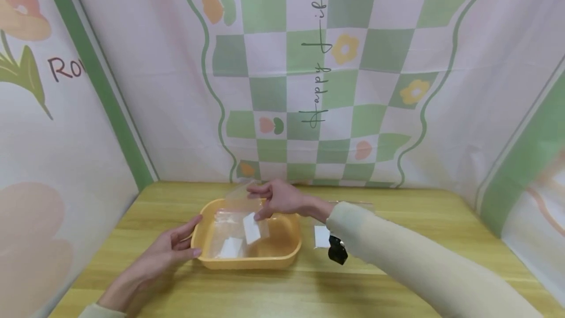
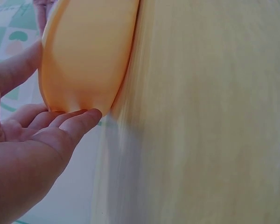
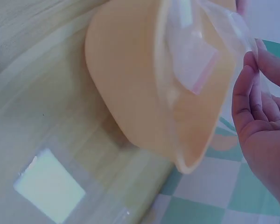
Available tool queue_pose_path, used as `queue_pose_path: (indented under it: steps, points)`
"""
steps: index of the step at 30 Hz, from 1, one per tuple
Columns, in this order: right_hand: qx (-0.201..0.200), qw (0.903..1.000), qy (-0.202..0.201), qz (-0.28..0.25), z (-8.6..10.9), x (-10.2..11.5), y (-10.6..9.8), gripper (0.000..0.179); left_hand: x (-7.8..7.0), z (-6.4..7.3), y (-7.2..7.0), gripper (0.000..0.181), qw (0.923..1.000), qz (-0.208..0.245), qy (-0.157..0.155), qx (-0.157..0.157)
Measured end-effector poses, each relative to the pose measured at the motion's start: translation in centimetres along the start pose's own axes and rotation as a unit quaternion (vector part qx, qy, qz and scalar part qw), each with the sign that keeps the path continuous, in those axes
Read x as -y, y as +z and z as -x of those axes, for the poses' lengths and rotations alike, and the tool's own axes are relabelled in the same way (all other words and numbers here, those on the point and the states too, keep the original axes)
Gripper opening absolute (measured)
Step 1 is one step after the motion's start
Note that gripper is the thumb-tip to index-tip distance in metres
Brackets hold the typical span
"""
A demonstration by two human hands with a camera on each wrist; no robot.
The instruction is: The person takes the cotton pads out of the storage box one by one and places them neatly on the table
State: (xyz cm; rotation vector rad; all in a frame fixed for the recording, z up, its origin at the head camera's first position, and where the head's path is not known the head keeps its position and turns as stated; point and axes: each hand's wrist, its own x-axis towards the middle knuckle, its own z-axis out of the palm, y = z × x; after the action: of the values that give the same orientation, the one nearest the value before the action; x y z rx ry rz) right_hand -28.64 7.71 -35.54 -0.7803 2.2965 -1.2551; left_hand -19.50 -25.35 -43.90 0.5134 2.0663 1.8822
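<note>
Two hands engage: the right hand (image 1: 282,197) pinches a clear bag (image 1: 251,228) over the orange basin (image 1: 247,263); the left hand (image 1: 165,251), digits spread, holds its left end. Static cling could drag the second bag (image 1: 231,248) along.

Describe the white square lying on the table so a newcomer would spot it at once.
On the wooden table sits an orange tub. Just right of it in the head view lies a lone white square. Unlike the white pieces in or above the tub, this one lies flat on the table.
</note>
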Motion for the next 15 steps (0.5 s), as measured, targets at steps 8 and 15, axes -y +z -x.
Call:
queue_pose_path:
  steps: [8, 15]
  points:
    - [-0.010, 0.9999, -0.013, -0.001, 1.8, 1.1, -2.0, 0.076, 0.1, 0.1, 0.0, 0.089, 1.0000, 0.002, -0.003, 0.000]
    - [-0.026, 0.9990, -0.024, -0.028, 4.4, 1.8, -3.6, 0.082, 0.0, 0.1, 0.0, 0.088, 1.0000, 0.003, 0.000, 0.000]
